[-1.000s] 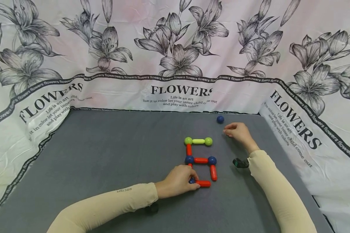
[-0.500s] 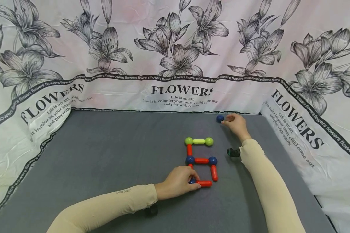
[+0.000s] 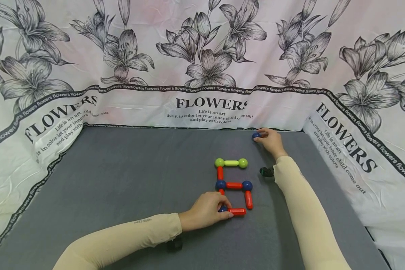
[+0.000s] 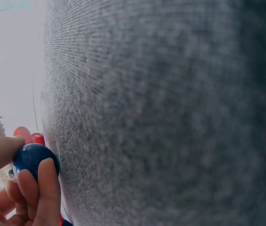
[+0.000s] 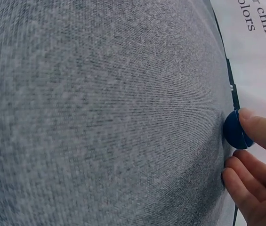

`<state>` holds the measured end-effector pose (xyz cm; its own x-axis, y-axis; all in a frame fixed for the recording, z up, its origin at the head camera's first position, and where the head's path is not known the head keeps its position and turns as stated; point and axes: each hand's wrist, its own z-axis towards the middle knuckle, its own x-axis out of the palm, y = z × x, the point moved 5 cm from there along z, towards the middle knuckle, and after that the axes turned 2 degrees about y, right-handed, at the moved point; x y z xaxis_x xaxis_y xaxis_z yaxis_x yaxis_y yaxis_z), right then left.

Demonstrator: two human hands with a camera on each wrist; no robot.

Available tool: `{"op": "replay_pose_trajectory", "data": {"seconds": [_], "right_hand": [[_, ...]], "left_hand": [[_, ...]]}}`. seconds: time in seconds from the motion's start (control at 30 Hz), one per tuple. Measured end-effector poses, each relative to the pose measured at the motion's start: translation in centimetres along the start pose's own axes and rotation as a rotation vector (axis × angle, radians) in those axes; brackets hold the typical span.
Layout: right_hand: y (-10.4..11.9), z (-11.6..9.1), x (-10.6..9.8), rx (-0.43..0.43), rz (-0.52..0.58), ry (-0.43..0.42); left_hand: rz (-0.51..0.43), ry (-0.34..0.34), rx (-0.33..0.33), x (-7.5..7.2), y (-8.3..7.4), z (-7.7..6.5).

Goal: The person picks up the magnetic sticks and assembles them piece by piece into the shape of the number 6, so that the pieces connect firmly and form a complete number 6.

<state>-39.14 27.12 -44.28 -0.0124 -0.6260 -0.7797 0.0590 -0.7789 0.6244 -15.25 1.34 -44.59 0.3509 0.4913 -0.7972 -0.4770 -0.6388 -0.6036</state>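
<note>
On the grey table lies a figure of red rods [image 3: 234, 185], blue balls [image 3: 221, 185], and two lime-green balls [image 3: 243, 163] joined by a lime rod [image 3: 231, 163]. My left hand [image 3: 205, 212] pinches the blue ball [image 4: 33, 157] at the figure's lower left corner, partly covering it. A red rod [image 3: 237, 212] runs right from that ball. At the table's back edge my right hand [image 3: 270, 142] has thumb and fingers around a separate blue ball [image 3: 256, 136]. The right wrist view shows that blue ball [image 5: 236, 131] low against the cloth.
A white curtain [image 3: 209, 108] with flower prints and lettering rises behind the table and along both sides. Another red rod [image 3: 248, 200] hangs down from the figure's right blue ball, its lower end apart from the bottom rod. Dark wrist devices [image 3: 266, 172] show at the sleeves.
My right hand has moved back and left to the lone blue ball and taken hold of it. The left hand stays on its ball.
</note>
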Motion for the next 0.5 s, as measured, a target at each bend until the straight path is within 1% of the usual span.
{"op": "replay_pose_trajectory", "data": {"seconds": [0.3,0.5], "right_hand": [[-0.04,-0.1,-0.06,0.009,-0.003,-0.018],[0.16,-0.54,-0.4,-0.008,-0.001,-0.027]], "left_hand": [[-0.015,0.009,-0.011,0.06,0.14,-0.06],[-0.02,0.006,-0.016,0.08,0.29,-0.09]]}}
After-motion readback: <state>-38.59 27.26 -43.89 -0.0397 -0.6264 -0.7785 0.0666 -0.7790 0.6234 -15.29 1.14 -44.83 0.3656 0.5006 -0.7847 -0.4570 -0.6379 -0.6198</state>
